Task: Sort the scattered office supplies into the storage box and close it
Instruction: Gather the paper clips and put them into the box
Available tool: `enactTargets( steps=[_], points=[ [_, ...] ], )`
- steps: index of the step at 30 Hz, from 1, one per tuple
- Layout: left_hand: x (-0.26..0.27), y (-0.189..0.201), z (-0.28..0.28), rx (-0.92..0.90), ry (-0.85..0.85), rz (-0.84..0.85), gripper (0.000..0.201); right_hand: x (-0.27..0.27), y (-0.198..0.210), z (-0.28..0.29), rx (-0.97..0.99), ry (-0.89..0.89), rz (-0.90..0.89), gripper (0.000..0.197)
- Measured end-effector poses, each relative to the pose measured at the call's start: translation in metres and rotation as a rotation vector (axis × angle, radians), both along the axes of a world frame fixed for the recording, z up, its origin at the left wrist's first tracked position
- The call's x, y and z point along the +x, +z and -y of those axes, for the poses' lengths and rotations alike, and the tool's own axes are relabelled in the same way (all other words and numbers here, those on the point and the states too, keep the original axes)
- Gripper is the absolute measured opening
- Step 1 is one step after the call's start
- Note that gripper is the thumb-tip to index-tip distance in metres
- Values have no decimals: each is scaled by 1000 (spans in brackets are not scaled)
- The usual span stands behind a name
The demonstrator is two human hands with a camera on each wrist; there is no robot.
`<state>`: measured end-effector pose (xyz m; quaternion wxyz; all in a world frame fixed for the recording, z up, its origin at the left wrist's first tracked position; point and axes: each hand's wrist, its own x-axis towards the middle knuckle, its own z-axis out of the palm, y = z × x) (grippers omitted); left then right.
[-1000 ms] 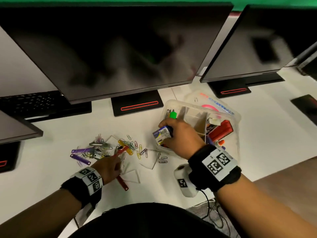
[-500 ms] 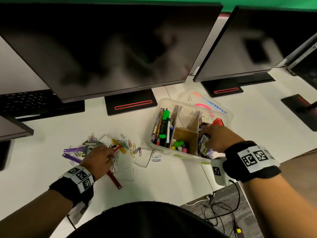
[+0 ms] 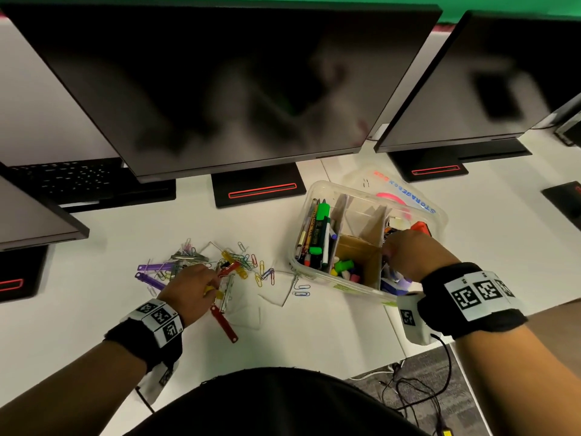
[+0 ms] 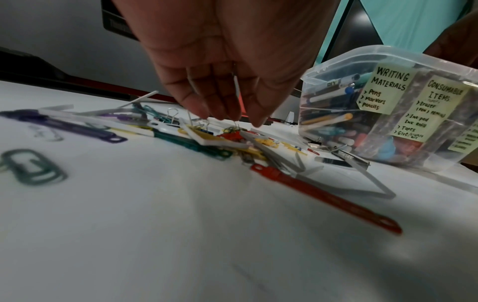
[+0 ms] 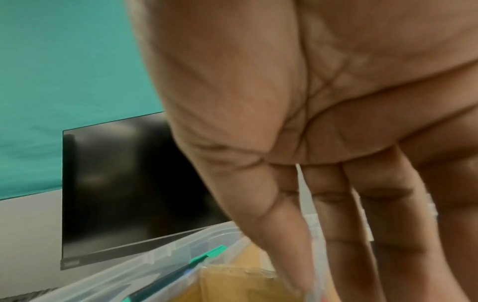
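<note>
The storage box, a clear soft-edged plastic tub with a rolled rim, sits on the white counter close to the counter's near edge, where the surface drops off to grey carpet and loose black cables; its transparent lid lies behind it, tucked toward the foot of the right monitor. Brown cardboard dividers split the box into compartments: pens and a green highlighter stand packed along the left one, small coloured erasers lie in the near middle one, and yellow handwritten labels are stuck on the outer wall. The right hand reaches down into the rightmost compartment with fingers long and close together, pointing downward; whether they hold anything there I cannot tell. To the left of the box lies a loose heap of office supplies: thin wire paper clips in many colours, flat plastic file fasteners in purple, teal and yellow, small binder clips with wire handles, and pale bent strips. The left hand hangs over this heap, fingertips bunched together and pinching at the wire loop of a clip in the pile. A long flat red fastener lies just beside that hand, toward the person. Open smooth counter stretches between the heap and the near edge, and a narrow clear strip separates heap from box. At the back, the monitor stands and a black keyboard close off the room.
</note>
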<state>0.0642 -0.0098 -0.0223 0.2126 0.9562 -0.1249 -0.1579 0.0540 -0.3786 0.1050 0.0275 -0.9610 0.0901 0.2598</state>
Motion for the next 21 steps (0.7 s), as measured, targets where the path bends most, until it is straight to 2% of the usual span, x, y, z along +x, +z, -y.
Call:
enactTargets(
  steps=[3,6,8,11,14,17,19,21],
  points=[
    [-2,-2,-5,-10,33,2,14,3,9,-11,16,-28,48,18],
    [-1,-5,-13,7,65,6,17,4,29,-35,184,-56,131,15],
    [1,-6,-21,25,80,7,25,6,40,-61,305,-4,180,8],
    [3,-4,-32,27,117,39,36,10,36,-106,431,115,161,12],
    [6,1,-39,3,143,99,29,11,11,-152,514,234,89,18],
    [8,6,-48,-44,207,137,21,11,-28,-188,488,324,-32,31],
    [11,6,-59,-47,296,109,23,16,-57,-205,438,323,-82,43],
    [15,6,-71,-14,392,25,33,26,-83,-217,371,315,-68,52]
  ],
)
